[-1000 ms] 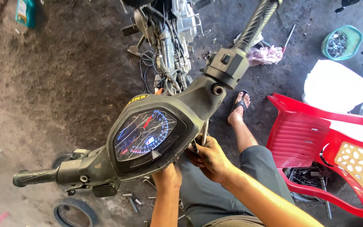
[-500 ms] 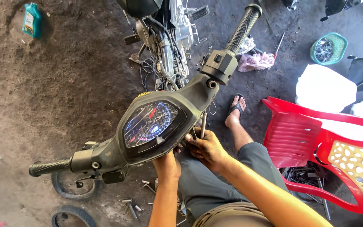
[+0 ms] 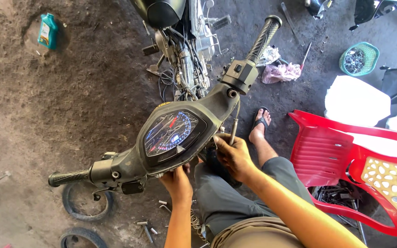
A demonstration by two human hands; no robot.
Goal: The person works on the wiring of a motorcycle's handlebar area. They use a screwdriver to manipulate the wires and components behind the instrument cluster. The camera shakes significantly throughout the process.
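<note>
A stripped motorbike's handlebar unit (image 3: pixel 198 124) with a cracked speedometer dial (image 3: pixel 171 132) fills the middle of the view. My left hand (image 3: pixel 176 180) reaches up under the cover below the dial, fingers hidden. My right hand (image 3: pixel 233 154) is closed on a thin metal tool or cable end (image 3: pixel 233 132) just below the right side of the cover. The right grip (image 3: pixel 263 39) points up, the left grip (image 3: pixel 68 177) points left.
A red plastic chair (image 3: pixel 341 160) lies tipped at the right over loose tools. A green basket of parts (image 3: pixel 358 57), a white panel (image 3: pixel 357 101), a rag (image 3: pixel 281 72), an oil bottle (image 3: pixel 48 31), tyres (image 3: pixel 86 204) and bolts lie on the dirt floor. My sandalled foot (image 3: pixel 260 125) rests beside the chair.
The view has shifted so the handlebar sits lower and more centred. My right hand has slid a little to the right on the thin metal piece; my left hand stays under the cover.
</note>
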